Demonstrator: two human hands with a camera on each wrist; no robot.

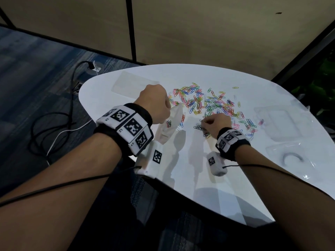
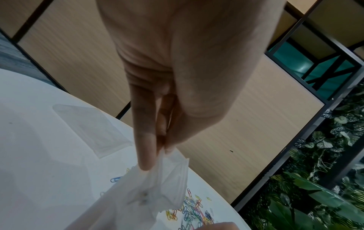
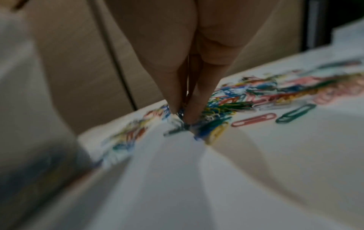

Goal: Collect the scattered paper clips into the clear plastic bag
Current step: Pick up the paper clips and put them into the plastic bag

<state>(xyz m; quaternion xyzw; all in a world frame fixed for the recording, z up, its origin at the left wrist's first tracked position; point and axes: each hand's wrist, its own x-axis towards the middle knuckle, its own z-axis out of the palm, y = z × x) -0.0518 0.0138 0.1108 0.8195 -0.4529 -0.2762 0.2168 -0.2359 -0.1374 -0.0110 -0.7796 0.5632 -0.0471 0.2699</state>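
We're mid-grab here: our right hand sits just right of the head view's centre, fingertips pinched together on a little bunch of paper clips at the near edge of the pile. Best bet is to pinch only a few, lift straight up so stragglers don't get dragged off the white table, then drop them right over the bag's mouth. Our left hand, left of centre, pinches the top edge of the clear plastic bag, which hangs below it with a few clips already inside. Both wrists angle down, knuckles up.
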